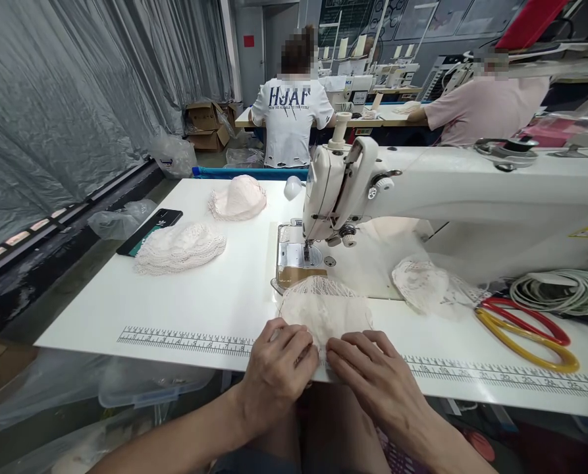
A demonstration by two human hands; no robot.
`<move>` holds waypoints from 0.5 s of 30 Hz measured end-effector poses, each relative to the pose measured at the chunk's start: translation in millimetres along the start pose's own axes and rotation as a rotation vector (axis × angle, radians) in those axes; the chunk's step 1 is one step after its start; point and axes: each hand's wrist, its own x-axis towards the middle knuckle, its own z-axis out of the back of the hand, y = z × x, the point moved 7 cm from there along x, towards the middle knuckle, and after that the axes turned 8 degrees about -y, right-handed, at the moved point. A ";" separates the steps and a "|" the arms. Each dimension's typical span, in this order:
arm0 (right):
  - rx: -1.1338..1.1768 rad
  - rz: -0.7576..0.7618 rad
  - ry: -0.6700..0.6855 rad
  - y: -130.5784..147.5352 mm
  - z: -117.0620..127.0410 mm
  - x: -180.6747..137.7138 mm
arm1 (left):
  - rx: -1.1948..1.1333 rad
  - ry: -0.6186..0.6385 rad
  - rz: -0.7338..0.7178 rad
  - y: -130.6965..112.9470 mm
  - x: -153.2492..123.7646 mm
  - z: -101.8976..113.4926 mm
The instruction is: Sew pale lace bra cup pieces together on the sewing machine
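A pale pink lace cup piece (323,309) lies at the front edge of the white sewing table (209,296), just in front of the sewing machine's needle (305,253). My left hand (278,368) pinches its near edge with curled fingers. My right hand (367,368) grips the same edge beside it, fingertips pressed onto the lace. Both hands meet at the middle of the piece.
The white sewing machine (422,197) fills the right. Lace pieces lie at the left (180,249), back (238,197) and right (422,283). A black phone (150,230), red and yellow scissors (525,329) and coiled cord (560,289) are on the table. Two people sit at benches behind.
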 end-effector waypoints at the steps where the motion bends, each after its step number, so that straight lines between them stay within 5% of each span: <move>1: -0.001 0.005 0.000 0.4 0.8 0.8 | 0.000 0.010 0.000 0.0 0.3 -0.4; 15: -0.039 0.052 -0.024 5.5 10.2 0.7 | -0.005 0.082 0.031 0.3 6.3 -2.0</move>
